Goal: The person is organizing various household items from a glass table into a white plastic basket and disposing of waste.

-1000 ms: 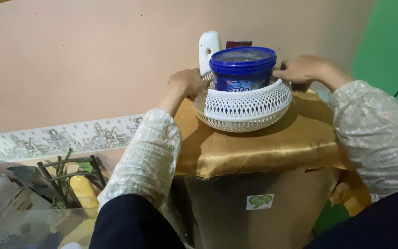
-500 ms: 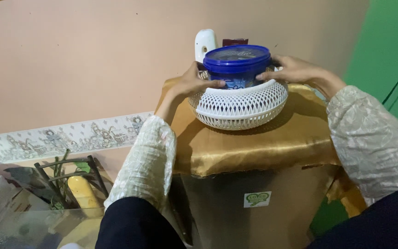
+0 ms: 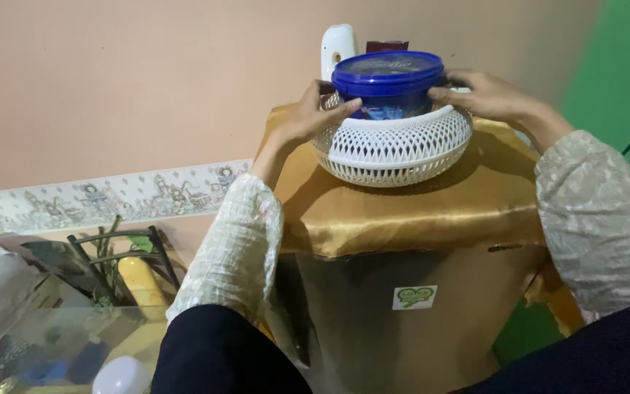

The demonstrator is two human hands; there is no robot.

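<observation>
blue tub (image 3: 388, 84) in white basket (image 3: 395, 149), clasped between left hand (image 3: 308, 117), right hand (image 3: 486, 95)

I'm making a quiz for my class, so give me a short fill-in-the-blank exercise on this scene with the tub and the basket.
1. The blue tub sits inside a white lattice ____.
2. The left hand and the right hand both touch the ____ tub, one on each side.
3. The basket rests on a shiny ____ cloth.
4. Behind the tub stands a ____ dispenser against the wall.

Missing words: basket; blue; gold; white
</observation>
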